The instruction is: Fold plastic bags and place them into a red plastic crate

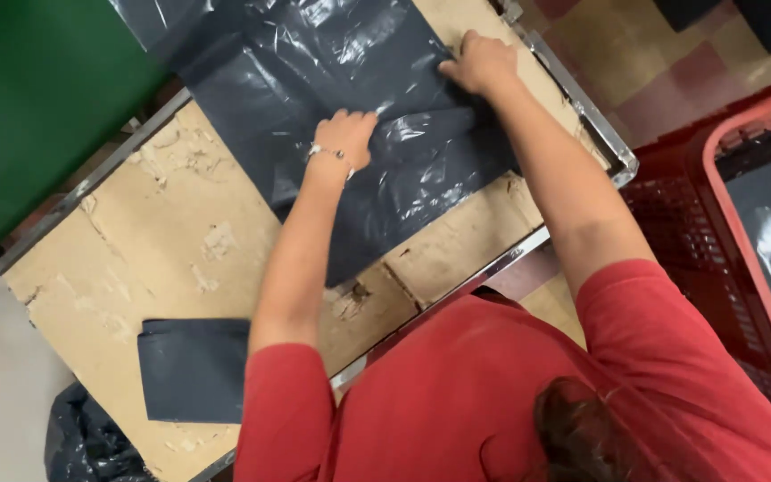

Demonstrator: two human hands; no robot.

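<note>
A large black plastic bag (314, 80) lies spread across a worn, beige tabletop (162, 232) with a metal rim. My left hand (347, 136), a thin bracelet on its wrist, presses down on a fold near the bag's middle with its fingers curled. My right hand (479, 62) is further out, at the bag's right edge, with the fingers closed on the plastic. Both arms reach forward from red short sleeves.
A folded black bag (194, 370) lies flat at the table's near left. A crumpled black bag (91, 442) sits below that corner. A red plastic crate (742, 178) holding black plastic stands to the right. A green surface (37, 89) fills the far left.
</note>
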